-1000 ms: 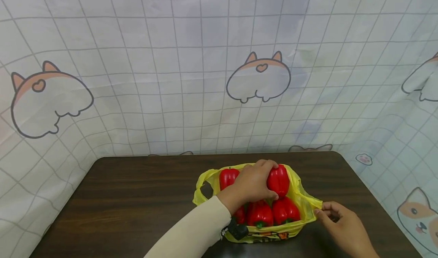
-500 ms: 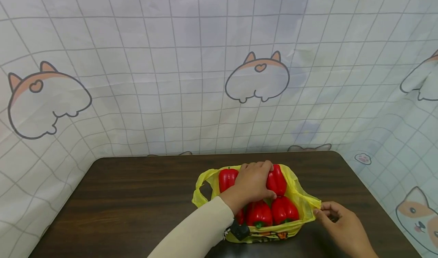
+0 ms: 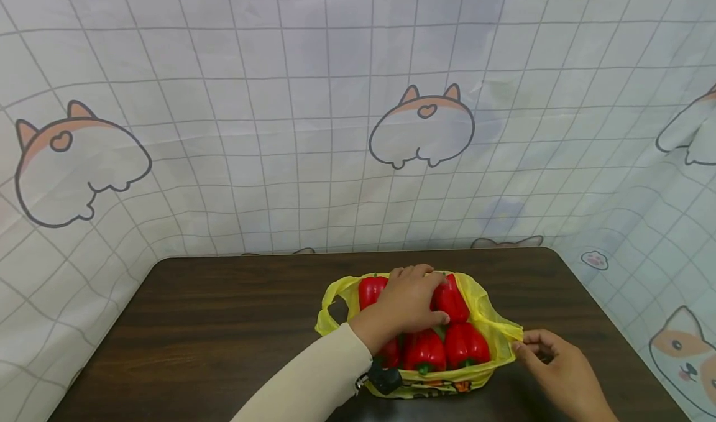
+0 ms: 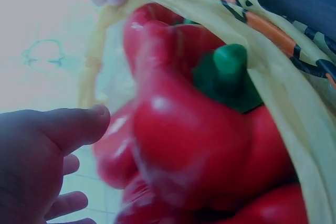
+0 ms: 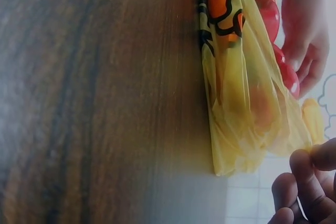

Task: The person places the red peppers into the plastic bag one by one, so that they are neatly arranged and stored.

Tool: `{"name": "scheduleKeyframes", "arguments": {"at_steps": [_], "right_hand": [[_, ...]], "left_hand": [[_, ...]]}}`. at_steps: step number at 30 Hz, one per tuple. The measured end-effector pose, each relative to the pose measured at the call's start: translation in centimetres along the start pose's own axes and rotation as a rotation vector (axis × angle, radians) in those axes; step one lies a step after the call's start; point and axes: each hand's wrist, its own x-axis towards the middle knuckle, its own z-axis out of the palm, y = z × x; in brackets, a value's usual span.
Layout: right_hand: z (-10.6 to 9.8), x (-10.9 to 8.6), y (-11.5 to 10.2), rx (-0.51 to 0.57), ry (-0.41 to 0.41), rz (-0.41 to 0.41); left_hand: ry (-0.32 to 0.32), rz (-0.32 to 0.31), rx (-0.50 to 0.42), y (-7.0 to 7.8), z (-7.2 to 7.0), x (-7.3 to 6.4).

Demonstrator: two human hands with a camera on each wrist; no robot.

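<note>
A yellow plastic bag (image 3: 492,313) with its mouth wide open holds several red bell peppers (image 3: 424,350). Over the peppers at the back lies my left hand (image 3: 405,301), its fingers spread and the thumb by the back right pepper (image 3: 450,299). In the left wrist view that thumb (image 4: 79,127) and the fingers show loosely apart beside a pepper with a green stem (image 4: 229,61); whether they touch it I cannot tell. My right hand (image 3: 559,366) pinches the bag's right edge between thumb and fingertips, clearer in the right wrist view, where the yellow film (image 5: 296,135) stretches toward it.
A dark wood-grain table (image 3: 224,335) bears the bag right of its middle. The bag's left handle loop (image 3: 330,304) stands up. Behind and to the right hangs a white grid-patterned curtain (image 3: 252,130) with cartoon prints.
The back right pepper has settled lower and slightly left into the bag. My left hand has drawn back a little to the left. The right hand keeps its pinch, nearly still.
</note>
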Motion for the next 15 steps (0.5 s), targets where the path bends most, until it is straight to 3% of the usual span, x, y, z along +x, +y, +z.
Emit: {"name": "scheduleKeyframes", "arguments": {"at_steps": [8,15], "right_hand": [[-0.2,-0.2,-0.1,0.003,-0.009,-0.003],[-0.8,-0.2,-0.2,-0.002,0.037,-0.071]], "left_hand": [[0.068,0.016,-0.031,-1.0,-2.6,-2.6],[0.151,0.005,-0.078,-3.5,-4.9,-5.7]]}}
